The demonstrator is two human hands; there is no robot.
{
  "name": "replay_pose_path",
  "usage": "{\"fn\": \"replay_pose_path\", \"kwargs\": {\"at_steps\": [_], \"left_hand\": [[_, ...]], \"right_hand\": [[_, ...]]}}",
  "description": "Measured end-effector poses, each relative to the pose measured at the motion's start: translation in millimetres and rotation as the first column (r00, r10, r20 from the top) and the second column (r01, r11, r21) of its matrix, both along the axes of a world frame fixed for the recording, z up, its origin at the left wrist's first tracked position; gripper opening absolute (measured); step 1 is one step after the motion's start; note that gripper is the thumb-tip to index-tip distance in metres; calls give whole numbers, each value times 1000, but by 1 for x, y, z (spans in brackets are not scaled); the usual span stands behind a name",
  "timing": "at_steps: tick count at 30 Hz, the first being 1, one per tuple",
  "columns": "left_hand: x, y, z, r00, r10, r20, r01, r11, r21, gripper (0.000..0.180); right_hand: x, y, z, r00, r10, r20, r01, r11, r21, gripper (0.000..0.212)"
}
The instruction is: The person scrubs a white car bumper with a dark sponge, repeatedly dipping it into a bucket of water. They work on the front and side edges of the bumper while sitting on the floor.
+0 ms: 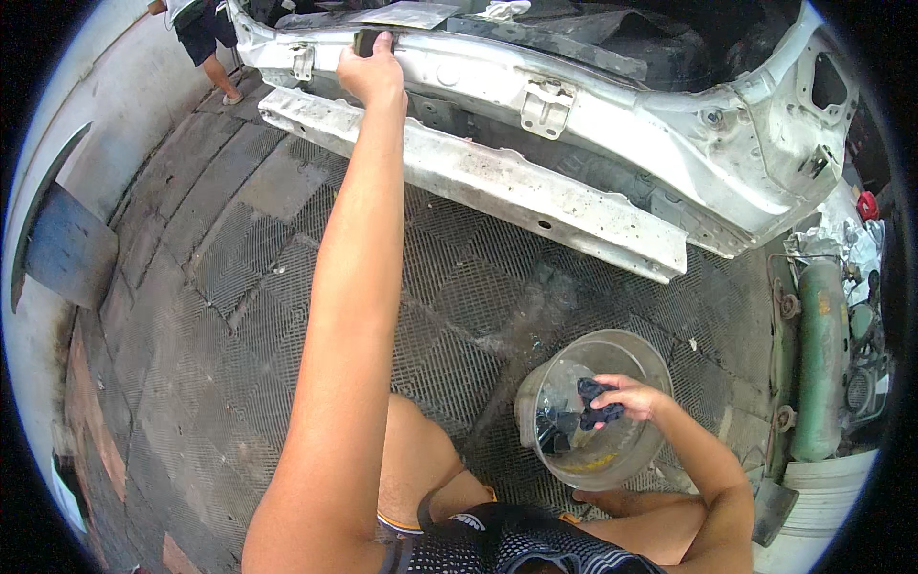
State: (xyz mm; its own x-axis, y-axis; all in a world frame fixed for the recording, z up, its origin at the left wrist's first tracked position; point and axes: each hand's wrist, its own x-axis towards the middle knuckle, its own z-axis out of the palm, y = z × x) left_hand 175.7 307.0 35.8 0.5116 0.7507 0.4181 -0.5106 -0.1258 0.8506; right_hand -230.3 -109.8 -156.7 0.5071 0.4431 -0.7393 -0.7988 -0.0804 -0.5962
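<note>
My left arm reaches far forward, and my left hand (pixel 373 75) is closed on a small dark pad (pixel 366 42). That pad rests against the upper edge of a white car body panel (pixel 459 72); its exact kind is not clear. At the lower right, my right hand (pixel 631 396) grips a bunched dark cloth (pixel 598 402). It holds the cloth over the mouth of a translucent plastic bucket (pixel 660 359), which stands on the floor by my legs. Some liquid and dark reflections show inside the bucket.
A white bumper beam (pixel 545 206) juts out below the panel. Dark ribbed mats (pixel 249 258) cover the floor. On the right stand a green gas cylinder (pixel 819 354) and a white bucket (pixel 813 507). A blue curved panel (pixel 72 244) leans on the left wall; another person (pixel 203 38) stands far left.
</note>
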Motion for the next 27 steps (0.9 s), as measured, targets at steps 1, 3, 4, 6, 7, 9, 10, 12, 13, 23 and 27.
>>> {"fn": "replay_pose_path", "kwargs": {"at_steps": [1, 3, 4, 6, 7, 9, 10, 12, 13, 23, 27], "left_hand": [[2, 2, 2, 1000, -20, -17, 21, 995, 95, 26], [10, 20, 1, 997, -51, -56, 64, 958, 278, 28], [11, 28, 1, 978, -198, -63, 207, 953, 220, 29], [11, 38, 3, 947, -321, 15, 316, 940, 128, 28], [14, 37, 4, 961, -277, 7, 275, 957, 95, 29], [13, 20, 3, 972, -231, 33, 231, 973, -11, 26], [9, 22, 1, 962, -274, -13, 274, 962, -4, 28], [2, 27, 11, 982, -159, -100, 180, 948, 263, 31], [-3, 27, 16, 987, -92, -134, 138, 909, 393, 32], [10, 41, 14, 957, -256, -137, 274, 952, 134, 30], [5, -3, 11, 986, 114, -123, -119, 992, -30, 27]], "right_hand": [[-2, 1, -3, 1000, 10, -4, -10, 1000, 1, 40], [-8, 1, -10, 999, 33, -14, -33, 999, 1, 40], [-9, -8, -20, 997, 48, -52, -48, 999, -12, 45], [-9, -4, -20, 996, 50, -73, -52, 998, -25, 45], [-7, -2, -20, 995, 53, -83, -56, 998, -32, 45], [-6, -2, -22, 995, 49, -82, -54, 997, -59, 44], [-5, -1, -23, 996, 48, -81, -54, 996, -73, 43], [0, -1, -16, 997, 42, -66, -46, 997, -57, 42], [1, -2, -14, 997, 39, -63, -42, 998, -48, 41], [2, -3, -17, 998, 51, -25, -53, 994, -94, 48], [-6, -12, -30, 998, 68, -3, -67, 990, -128, 50]]}}
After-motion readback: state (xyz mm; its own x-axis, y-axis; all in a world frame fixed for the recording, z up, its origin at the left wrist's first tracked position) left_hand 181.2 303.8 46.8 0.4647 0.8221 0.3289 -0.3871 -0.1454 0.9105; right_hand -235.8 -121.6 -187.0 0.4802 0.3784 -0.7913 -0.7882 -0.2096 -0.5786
